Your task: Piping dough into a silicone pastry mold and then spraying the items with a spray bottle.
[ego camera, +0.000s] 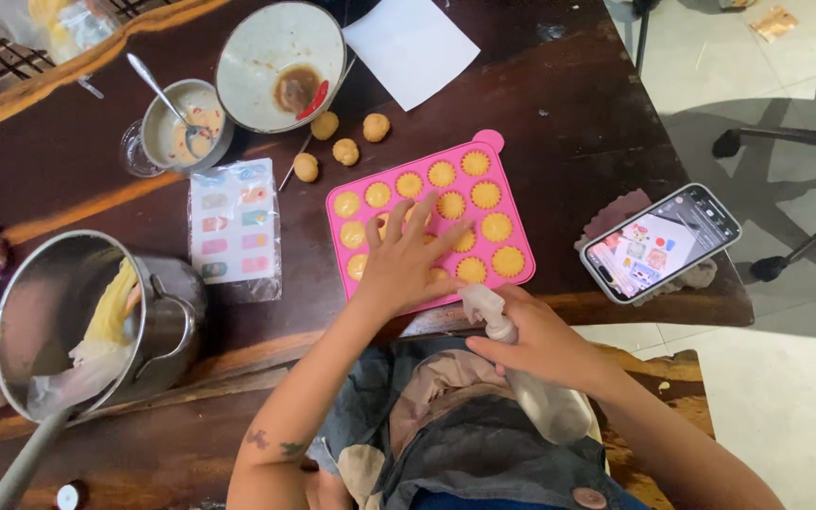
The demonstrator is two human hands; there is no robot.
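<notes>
Left hand (pixel 406 255) spread flat, fingers wide, pressing on pink silicone mould (pixel 427 222) at frame centre, cups filled with yellow dough. Right hand (pixel 540 342) wrapped round clear spray bottle (pixel 531 378), nozzle toward mould's lower edge. Four dough balls (pixel 342 142) above mould. Flat clear packet (pixel 235 231) with pastel squares left of mould. Steel pot (pixel 87 321) lower left, smartphone (pixel 658 241) right, glossy dark wood table (pixel 569 113).

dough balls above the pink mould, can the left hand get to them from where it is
Probably yes. The left hand lies flat on the pink mould, holding nothing, and the four dough balls sit on bare table just beyond the mould's far edge. Nothing stands between; the big bowl is further back.
</notes>
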